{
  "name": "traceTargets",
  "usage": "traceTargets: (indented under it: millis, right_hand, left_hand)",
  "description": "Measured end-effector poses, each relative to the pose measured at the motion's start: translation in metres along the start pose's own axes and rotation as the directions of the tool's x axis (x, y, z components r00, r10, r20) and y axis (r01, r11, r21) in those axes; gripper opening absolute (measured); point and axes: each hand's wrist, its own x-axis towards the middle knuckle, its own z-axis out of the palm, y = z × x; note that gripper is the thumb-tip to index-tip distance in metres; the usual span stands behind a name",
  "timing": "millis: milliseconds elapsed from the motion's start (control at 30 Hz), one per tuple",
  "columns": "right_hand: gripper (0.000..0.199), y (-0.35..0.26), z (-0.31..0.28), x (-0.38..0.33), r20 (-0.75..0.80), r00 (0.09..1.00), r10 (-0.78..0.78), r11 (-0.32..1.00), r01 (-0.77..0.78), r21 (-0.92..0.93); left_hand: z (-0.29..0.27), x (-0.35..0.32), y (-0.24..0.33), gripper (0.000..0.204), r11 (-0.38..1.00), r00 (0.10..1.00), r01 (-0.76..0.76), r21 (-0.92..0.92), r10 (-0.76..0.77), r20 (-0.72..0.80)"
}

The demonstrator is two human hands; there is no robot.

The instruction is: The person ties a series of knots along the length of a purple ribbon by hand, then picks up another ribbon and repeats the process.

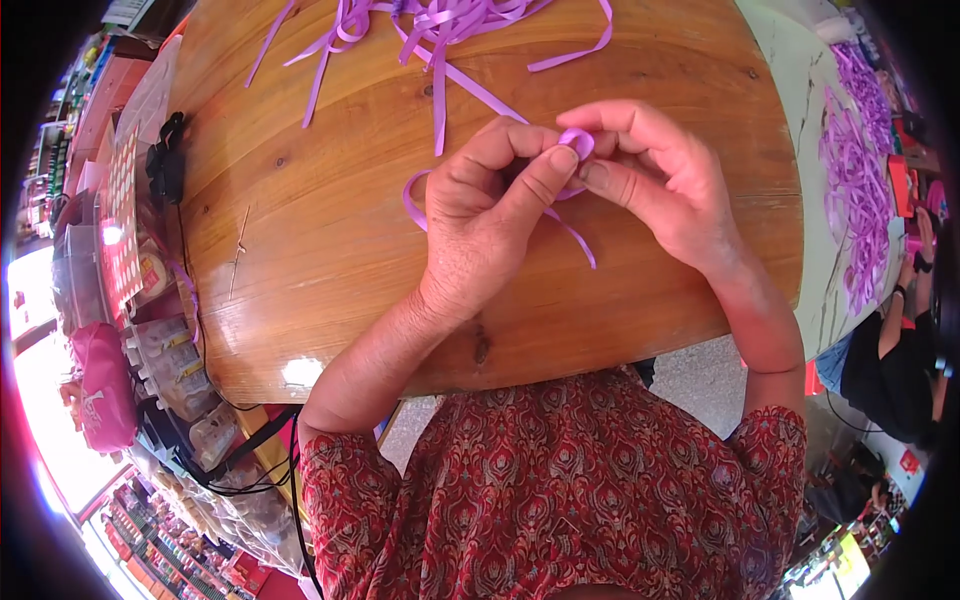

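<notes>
Pinching together above the wooden table (300, 250), the left hand (480, 220) and right hand (660, 185) close fingertips on 1 purple ribbon (577, 143) coil between them; its tail trails down toward the person, both hands equally near.

A pale purple ribbon (575, 148) is pinched between the left hand (490, 200) and the right hand (655, 180). More ribbon strips (440, 25) of the same lilac are seen at the far edge of the warm orange-brown wooden desk (320, 230). A dark red garment (560, 490) patterned with small paisley-like motifs is worn. A bright pink bag (100, 385) is seen at the left.
</notes>
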Motion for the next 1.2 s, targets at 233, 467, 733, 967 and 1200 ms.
traceTargets:
  millis: [233,467,733,967,1200]
  right_hand:
    - [0.031,0.003,-0.004,0.001,0.214,0.836,-0.505,0.424,0.456,-0.782]
    - [0.034,0.002,-0.005,-0.002,0.354,0.757,-0.55,0.142,0.503,-0.853]
    - [0.034,0.002,-0.015,0.002,0.498,0.603,-0.623,-0.011,0.63,-0.777]
    - [0.033,0.0,-0.018,0.005,0.481,0.621,-0.619,0.074,0.656,-0.751]
    - [0.03,0.006,-0.024,0.008,0.317,0.728,-0.608,0.278,0.569,-0.774]
  left_hand:
    - [-0.011,0.0,-0.01,0.006,0.938,0.994,-0.104,0.33,0.104,0.018]
    - [-0.012,0.002,-0.011,0.006,0.926,0.996,-0.08,0.368,0.09,-0.01]
    - [-0.015,0.006,0.003,0.012,0.944,0.972,0.211,0.253,-0.229,0.046]
    - [-0.018,0.008,0.01,0.017,0.906,0.922,0.362,0.22,-0.382,0.06]
    - [-0.012,0.008,0.004,0.014,0.944,0.946,0.317,0.093,-0.322,0.04]
